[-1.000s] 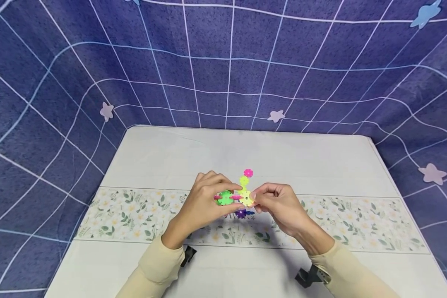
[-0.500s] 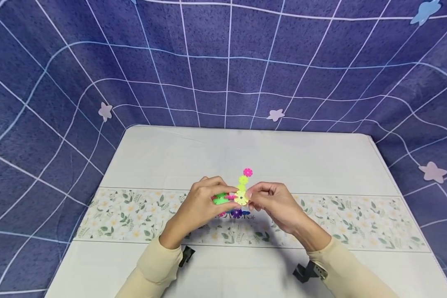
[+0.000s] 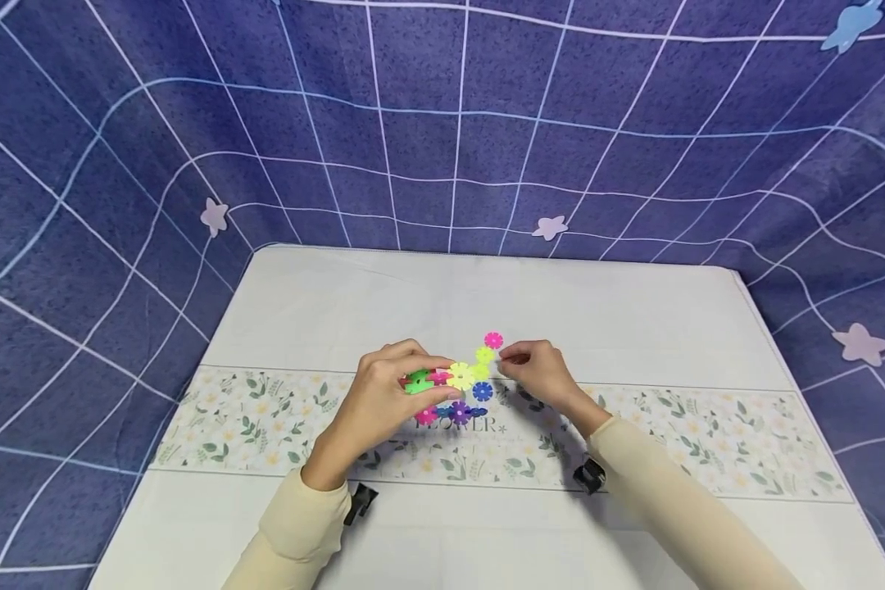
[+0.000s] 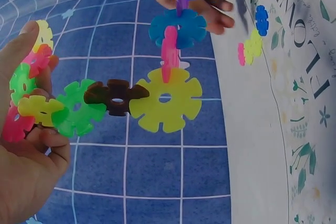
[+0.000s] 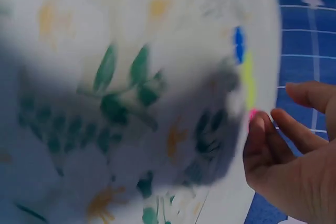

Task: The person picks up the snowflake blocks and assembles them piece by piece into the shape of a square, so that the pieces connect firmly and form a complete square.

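My left hand point(image 3: 379, 389) pinches a chain of interlocking plastic flower discs between thumb and fingers, above the table. In the left wrist view, a large yellow disc point(image 4: 178, 111) hangs off a brown disc point(image 4: 116, 109) and a green disc point(image 4: 79, 121); pink, blue and purple discs link on past it. My right hand point(image 3: 542, 370) hovers by the loose discs, its thumb and index finger apart and nothing seen in its grasp. Closest to it lie a pink disc point(image 3: 493, 340) and yellow discs point(image 3: 484, 355); a blue disc point(image 3: 483, 392) is nearer me.
A white table cover point(image 3: 354, 303) carries a floral printed band point(image 3: 678, 426) across its middle. Behind and at both sides hangs a blue curtain point(image 3: 442, 147) with a line grid and stars. Dark wrist cameras sit under both sleeves.
My right hand has let go of the pale yellow disc on the chain and moved up toward the loose discs. The left hand has shifted slightly left with the chain.
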{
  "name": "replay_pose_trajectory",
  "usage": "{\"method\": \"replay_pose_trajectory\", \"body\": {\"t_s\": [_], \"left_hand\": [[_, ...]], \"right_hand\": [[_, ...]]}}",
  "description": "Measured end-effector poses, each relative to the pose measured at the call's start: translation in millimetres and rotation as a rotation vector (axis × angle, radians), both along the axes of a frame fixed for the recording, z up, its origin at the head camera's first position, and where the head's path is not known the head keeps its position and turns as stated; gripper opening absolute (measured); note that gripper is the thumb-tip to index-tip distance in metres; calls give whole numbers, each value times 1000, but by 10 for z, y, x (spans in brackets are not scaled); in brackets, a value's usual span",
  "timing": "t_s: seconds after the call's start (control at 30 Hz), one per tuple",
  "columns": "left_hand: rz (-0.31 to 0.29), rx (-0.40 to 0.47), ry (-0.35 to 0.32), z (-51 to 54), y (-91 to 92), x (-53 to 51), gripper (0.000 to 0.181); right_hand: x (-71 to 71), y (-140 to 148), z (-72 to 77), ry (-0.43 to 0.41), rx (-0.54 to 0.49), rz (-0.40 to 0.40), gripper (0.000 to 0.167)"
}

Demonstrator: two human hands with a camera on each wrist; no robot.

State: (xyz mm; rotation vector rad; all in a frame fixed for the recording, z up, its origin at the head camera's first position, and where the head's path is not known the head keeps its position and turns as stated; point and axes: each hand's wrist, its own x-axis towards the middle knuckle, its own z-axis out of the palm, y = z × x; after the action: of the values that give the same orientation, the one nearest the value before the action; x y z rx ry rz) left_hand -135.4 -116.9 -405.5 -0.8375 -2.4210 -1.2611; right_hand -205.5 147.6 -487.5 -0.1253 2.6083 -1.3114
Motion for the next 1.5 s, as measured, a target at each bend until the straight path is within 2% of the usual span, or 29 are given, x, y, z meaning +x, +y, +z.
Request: {"method": "replay_pose_trajectory", "body": {"t_s": [0.17,0.27,0.37,0.53,0.8,0.9,1.0,1.1,1.2,1.27,1.33,1.5], "left_hand": [[16,0,-8,10,-1,0,36],[12,1,-6,11,1,2,36],[6,-2,-5,14,5,8,37],[12,-15,-7,25,6,10,37],[27,-18,-4,45,-11,11,36],[30,-21,-10,48,-22,17,36],[29,-22,-13,48,-35,21,36],[19,-21,-15,40,-22,12,36],[9,-11,-21,36,-9,0,36],[1,-2,-25,33,1,-8,35],[-6,4,-28,33,13,-14,35],[-26,0,-34,29,49,-16,34]], "right_hand": [[-258,-38,-133,164,161,16,30],[-393,-56,-170,209,216,78,34],[-479,-79,-197,219,262,132,34],[-537,-98,-217,223,296,131,27],[-476,54,-194,228,213,11,11],[-399,150,-128,251,118,-42,10],[-248,184,60,255,-36,-57,10],[9,178,334,248,-209,-24,10],[291,127,599,248,-329,46,9],[454,86,725,262,-360,84,8],[571,52,799,284,-350,103,6],[725,32,849,345,-334,116,9]]}}
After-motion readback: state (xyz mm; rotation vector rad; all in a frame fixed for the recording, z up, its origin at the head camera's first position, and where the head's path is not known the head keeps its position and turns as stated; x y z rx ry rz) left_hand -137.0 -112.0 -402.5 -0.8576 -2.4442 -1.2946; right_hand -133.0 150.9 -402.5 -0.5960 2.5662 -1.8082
